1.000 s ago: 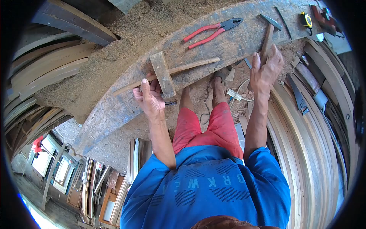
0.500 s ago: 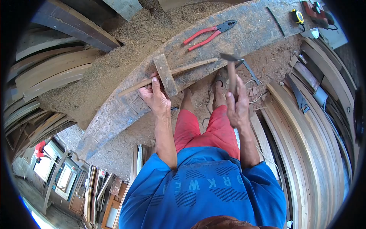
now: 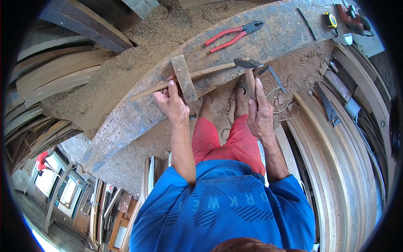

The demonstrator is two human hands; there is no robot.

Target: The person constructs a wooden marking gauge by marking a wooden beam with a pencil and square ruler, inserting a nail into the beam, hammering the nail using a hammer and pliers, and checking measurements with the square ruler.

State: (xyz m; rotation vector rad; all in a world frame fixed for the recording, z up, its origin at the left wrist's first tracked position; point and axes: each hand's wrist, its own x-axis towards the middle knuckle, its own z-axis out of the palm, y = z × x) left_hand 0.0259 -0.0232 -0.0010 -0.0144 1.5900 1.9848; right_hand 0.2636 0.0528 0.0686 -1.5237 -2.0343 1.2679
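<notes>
My left hand [image 3: 174,103] is closed around a wooden marking gauge, thumb on its thin stick [image 3: 212,69] beside the crosswise block [image 3: 184,80]. The stick runs through the block and juts out on both sides. In my right hand [image 3: 262,115] is a hammer [image 3: 251,82], gripped by its wooden handle with the forefinger stretched along it. Its dark metal head overlaps the far right end of the stick in this view. Red-handled pliers [image 3: 237,35] lie on the worn workbench [image 3: 121,126] just beyond.
A yellow tape measure [image 3: 330,19] and a thin dark rod [image 3: 306,24] lie at the bench's right end. Sawdust [image 3: 126,71] is heaped along the far side. Long boards [image 3: 331,168] are stacked at right, with a handsaw [image 3: 328,105] on them. A person [image 3: 41,162] shows at far left.
The hammer has moved slightly left, its head now at the stick's right end. My left hand stays on the marking gauge, and the view has shifted slightly.
</notes>
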